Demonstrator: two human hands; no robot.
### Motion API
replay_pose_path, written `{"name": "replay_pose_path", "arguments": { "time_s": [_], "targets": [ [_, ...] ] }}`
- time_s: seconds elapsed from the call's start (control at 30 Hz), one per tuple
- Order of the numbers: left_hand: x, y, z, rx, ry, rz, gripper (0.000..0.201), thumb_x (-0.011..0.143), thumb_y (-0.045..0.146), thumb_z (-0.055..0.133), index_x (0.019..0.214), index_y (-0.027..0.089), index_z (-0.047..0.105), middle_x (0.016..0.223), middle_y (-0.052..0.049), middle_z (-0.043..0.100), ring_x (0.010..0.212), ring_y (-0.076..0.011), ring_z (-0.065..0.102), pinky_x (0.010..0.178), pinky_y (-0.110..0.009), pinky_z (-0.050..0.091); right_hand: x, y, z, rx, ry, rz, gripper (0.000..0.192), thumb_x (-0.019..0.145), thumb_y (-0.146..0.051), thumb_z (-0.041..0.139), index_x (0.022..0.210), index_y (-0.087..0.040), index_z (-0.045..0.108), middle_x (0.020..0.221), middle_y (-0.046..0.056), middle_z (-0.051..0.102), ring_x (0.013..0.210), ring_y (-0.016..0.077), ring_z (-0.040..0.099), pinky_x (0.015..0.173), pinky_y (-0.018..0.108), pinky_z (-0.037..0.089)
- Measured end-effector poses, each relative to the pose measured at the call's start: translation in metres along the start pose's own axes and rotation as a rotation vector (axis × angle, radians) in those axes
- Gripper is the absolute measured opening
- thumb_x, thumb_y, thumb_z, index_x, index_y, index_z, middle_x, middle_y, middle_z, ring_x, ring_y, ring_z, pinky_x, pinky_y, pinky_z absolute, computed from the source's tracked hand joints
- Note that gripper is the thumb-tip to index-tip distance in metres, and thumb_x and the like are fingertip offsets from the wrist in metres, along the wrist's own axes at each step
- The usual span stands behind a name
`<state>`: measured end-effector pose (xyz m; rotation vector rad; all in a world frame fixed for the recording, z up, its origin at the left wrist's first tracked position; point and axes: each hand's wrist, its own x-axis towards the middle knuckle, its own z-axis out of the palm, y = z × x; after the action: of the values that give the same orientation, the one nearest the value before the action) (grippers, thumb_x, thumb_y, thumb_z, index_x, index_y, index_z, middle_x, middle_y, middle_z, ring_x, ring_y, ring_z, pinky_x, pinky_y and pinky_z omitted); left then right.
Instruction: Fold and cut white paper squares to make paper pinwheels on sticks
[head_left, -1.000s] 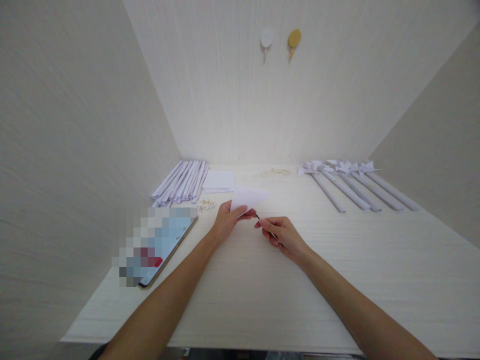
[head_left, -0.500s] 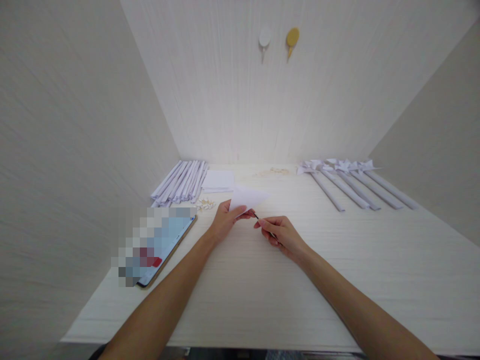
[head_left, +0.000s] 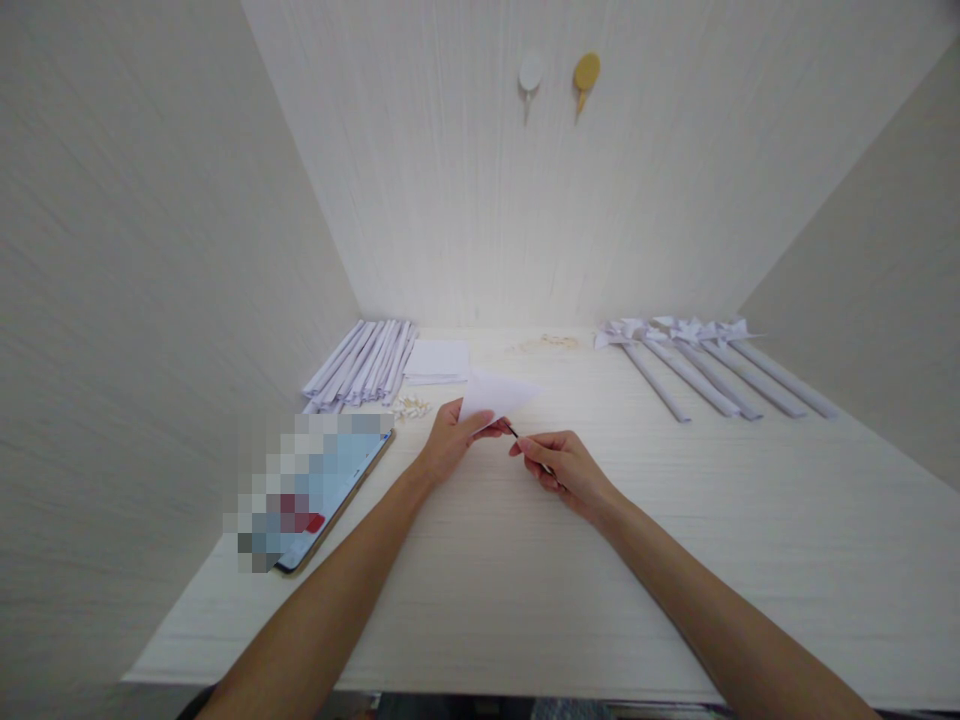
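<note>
My left hand is closed on a white sheet of paper, thumb on top and fingers beneath. The paper looks folded to a triangle, its point toward the right. Between the fingers of my right hand is a thin dark stick, slanting up to the left. Its tip meets the lower right edge of the paper by my left fingertips; whether it pierces the paper I cannot tell. Both hands are just above the white table.
Rolled paper tubes lie in a pile at the back left, beside stacked paper squares and small pale pieces. A phone lies left of my forearm. At right are several paper pinwheels on tubes; thin tan loops lie at the back.
Almost nothing differs. My right hand and the dark stick have shifted very slightly to the right; my left hand keeps the paper in the same place.
</note>
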<state>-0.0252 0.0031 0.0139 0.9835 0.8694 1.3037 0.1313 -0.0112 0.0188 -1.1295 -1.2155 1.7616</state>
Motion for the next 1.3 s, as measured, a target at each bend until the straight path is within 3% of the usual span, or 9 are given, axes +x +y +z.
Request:
{"name": "replay_pose_path", "arguments": {
  "time_s": [0.67, 0.87, 1.07, 1.2, 1.3],
  "targets": [
    [0.001, -0.004, 0.0, -0.003, 0.027, -0.005, 0.022, 0.058, 0.03, 0.07, 0.067, 0.01, 0.065, 0.065, -0.005, 0.068, 0.059, -0.0136, 0.061, 0.06, -0.026, 0.048, 0.0, 0.003, -0.001, -0.01, -0.009, -0.036, 0.031, 0.06, -0.042, 0.065, 0.065, -0.012, 0.063, 0.04, -0.007, 0.042, 0.031, 0.0011, 0.026, 0.036, 0.022, 0.009],
    [0.003, -0.003, 0.0, 0.0, 0.145, -0.018, 0.029, 0.055, 0.037, 0.072, 0.065, 0.011, 0.064, 0.065, -0.006, 0.067, 0.058, -0.0126, 0.06, 0.061, -0.026, 0.046, 0.001, 0.006, 0.0, -0.025, 0.006, -0.083, 0.033, 0.061, -0.044, 0.065, 0.071, -0.013, 0.063, 0.044, -0.007, 0.042, 0.033, 0.0025, 0.028, 0.036, 0.022, 0.013],
    [0.007, -0.002, -0.001, -0.08, 0.248, -0.011, 0.033, 0.051, 0.038, 0.074, 0.067, 0.011, 0.063, 0.06, -0.003, 0.064, 0.054, -0.0096, 0.057, 0.054, -0.022, 0.041, 0.006, 0.004, -0.01, -0.079, 0.152, -0.237, 0.038, 0.065, -0.051, 0.059, 0.075, -0.014, 0.06, 0.052, -0.005, 0.044, 0.038, 0.004, 0.03, 0.038, 0.022, 0.018],
    [0.007, -0.002, -0.002, -0.141, 0.23, 0.001, 0.032, 0.052, 0.035, 0.074, 0.07, 0.011, 0.063, 0.057, 0.0, 0.061, 0.045, -0.0047, 0.048, 0.046, -0.019, 0.034, 0.022, -0.008, -0.029, -0.264, 0.226, -0.31, 0.037, 0.069, -0.051, 0.053, 0.071, -0.015, 0.058, 0.054, -0.003, 0.046, 0.043, 0.0069, 0.034, 0.043, 0.022, 0.024],
    [0.008, -0.003, -0.001, -0.163, 0.219, -0.013, 0.031, 0.052, 0.034, 0.073, 0.068, 0.01, 0.062, 0.056, 0.0, 0.06, 0.045, -0.0046, 0.046, 0.045, -0.019, 0.031, 0.049, -0.023, -0.041, -0.644, 0.273, -0.359, 0.032, 0.077, -0.043, 0.043, 0.063, -0.016, 0.055, 0.053, -0.001, 0.047, 0.047, 0.0106, 0.04, 0.047, 0.024, 0.029]
  ]
}}
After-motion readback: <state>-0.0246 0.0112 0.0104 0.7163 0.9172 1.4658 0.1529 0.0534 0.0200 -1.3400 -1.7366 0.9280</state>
